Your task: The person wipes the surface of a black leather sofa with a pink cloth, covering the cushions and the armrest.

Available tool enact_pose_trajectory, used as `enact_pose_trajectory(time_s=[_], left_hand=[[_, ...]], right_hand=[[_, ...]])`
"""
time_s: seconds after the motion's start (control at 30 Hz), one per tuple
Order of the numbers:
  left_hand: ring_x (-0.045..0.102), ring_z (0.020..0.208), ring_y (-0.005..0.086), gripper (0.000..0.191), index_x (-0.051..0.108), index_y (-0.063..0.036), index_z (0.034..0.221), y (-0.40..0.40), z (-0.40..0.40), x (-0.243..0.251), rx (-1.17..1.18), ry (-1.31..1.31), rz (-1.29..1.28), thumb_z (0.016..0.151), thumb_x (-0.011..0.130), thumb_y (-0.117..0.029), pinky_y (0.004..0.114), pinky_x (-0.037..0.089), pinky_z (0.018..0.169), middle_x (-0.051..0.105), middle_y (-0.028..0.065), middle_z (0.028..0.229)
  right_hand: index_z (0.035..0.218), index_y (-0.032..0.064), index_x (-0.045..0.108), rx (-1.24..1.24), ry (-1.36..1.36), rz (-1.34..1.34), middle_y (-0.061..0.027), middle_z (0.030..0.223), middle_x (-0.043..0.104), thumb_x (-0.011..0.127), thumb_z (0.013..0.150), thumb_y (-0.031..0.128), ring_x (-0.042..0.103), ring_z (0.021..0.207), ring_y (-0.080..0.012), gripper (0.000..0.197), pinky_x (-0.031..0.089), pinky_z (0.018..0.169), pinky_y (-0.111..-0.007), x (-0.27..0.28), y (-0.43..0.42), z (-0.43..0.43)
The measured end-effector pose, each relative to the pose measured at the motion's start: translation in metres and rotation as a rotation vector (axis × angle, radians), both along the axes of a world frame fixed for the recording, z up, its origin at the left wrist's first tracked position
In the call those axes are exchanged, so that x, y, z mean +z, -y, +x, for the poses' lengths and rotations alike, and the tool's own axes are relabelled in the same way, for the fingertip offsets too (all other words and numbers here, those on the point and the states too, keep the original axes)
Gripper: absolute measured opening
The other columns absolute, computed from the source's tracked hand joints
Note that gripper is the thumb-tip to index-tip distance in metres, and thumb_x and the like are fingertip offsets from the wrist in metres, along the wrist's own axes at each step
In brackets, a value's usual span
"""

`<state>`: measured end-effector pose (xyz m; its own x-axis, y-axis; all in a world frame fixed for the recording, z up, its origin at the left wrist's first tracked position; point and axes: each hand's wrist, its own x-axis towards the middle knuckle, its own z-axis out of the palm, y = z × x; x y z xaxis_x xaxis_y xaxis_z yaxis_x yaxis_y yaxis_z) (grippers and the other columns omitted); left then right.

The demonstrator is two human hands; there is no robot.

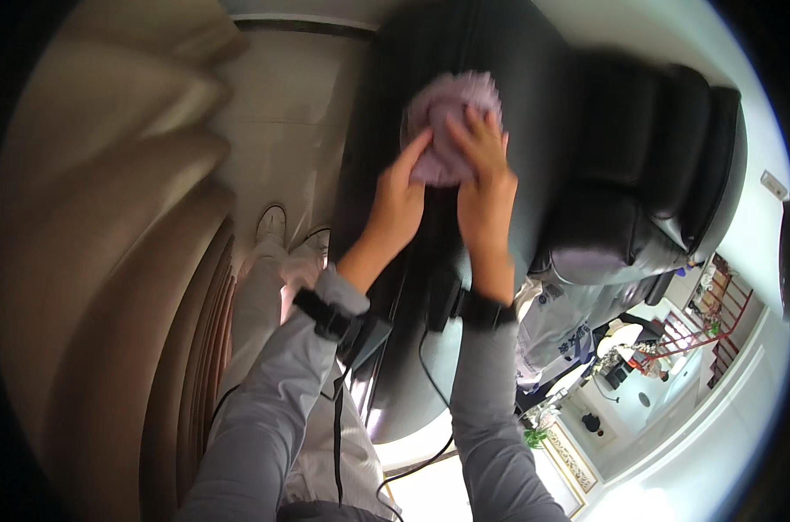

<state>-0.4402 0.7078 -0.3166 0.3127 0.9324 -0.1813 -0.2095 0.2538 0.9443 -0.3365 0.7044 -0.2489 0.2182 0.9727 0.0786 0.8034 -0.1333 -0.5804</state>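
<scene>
Both hands are on a crumpled mauve cloth (pixel 439 98), which is blurred and bunched against the smooth black leather surface of a sofa (pixel 532 78). My left hand (pixel 400 199) has its thumb and fingers around the cloth's near left edge; some of its fingers are hidden. On the cloth's right side lies my right hand (pixel 489 163), fingers spread and pressing into the folds. Each wrist wears a black strap with a device, the left wrist device (pixel 342 326) and the right wrist device (pixel 460 310), with thin black cables trailing down.
Draped beige curtains (pixel 140 196) hang close on the left. Pale floor tiles (pixel 277 98) show between curtain and sofa. Black seat cushions (pixel 604 222) bulge at right. Beyond sits a printed plastic bag (pixel 555 326). Two people are far off, one person near a red railing (pixel 688 336).
</scene>
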Motion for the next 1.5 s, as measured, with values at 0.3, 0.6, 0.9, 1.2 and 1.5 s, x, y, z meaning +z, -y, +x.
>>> enact_pose_trajectory(time_s=[0.3,0.6,0.9,1.2,1.5], left_hand=[[0.042,0.128,0.0362,0.057,0.053,-0.0037,0.129,0.059,-0.042,0.035,-0.412,-0.646,0.668,0.074,0.051,0.010,0.040,0.039,0.104,0.047,0.0117,0.138],[0.046,0.123,0.0312,0.044,0.059,-0.0015,0.121,0.079,-0.043,0.075,-0.749,-0.571,0.752,0.078,0.050,0.000,0.041,0.039,0.103,0.053,0.0097,0.131],[0.046,0.123,0.0321,0.040,0.056,0.0030,0.121,-0.111,0.078,0.077,-0.546,-0.886,1.109,0.081,0.048,-0.003,0.042,0.035,0.106,0.052,0.0119,0.130],[0.047,0.122,0.0351,0.040,0.055,0.0043,0.121,-0.148,0.140,0.071,-0.599,-0.908,1.171,0.082,0.051,-0.002,0.043,0.039,0.103,0.053,0.0143,0.130],[0.045,0.125,0.0301,0.044,0.052,0.0023,0.124,-0.046,0.097,0.082,-1.106,-0.680,1.054,0.081,0.053,-0.008,0.038,0.038,0.106,0.048,0.0131,0.134]], right_hand=[[0.124,0.0095,0.060,-0.202,-0.173,-0.065,-0.0209,0.134,0.048,0.038,0.061,-0.020,0.037,0.131,-0.0383,0.072,0.023,0.112,-0.048,0.023,0.097,-0.013],[0.127,0.0012,0.054,-0.445,-0.215,-0.207,-0.0242,0.131,0.050,0.038,0.062,-0.020,0.039,0.130,-0.0390,0.070,0.027,0.111,-0.047,0.040,0.174,-0.033],[0.131,0.0077,0.051,-0.284,-0.036,0.055,-0.0199,0.133,0.049,0.049,0.071,-0.011,0.041,0.126,-0.0403,0.062,0.036,0.105,-0.042,0.007,-0.035,0.094],[0.122,0.0111,0.059,-0.562,-0.191,0.186,-0.0188,0.128,0.053,0.047,0.075,-0.008,0.048,0.121,-0.0372,0.052,0.044,0.097,-0.039,-0.001,-0.080,0.133],[0.120,0.0062,0.061,-0.866,-0.249,-0.142,-0.0220,0.130,0.051,0.048,0.071,-0.014,0.047,0.124,-0.0361,0.055,0.041,0.102,-0.038,0.015,0.062,0.076]])
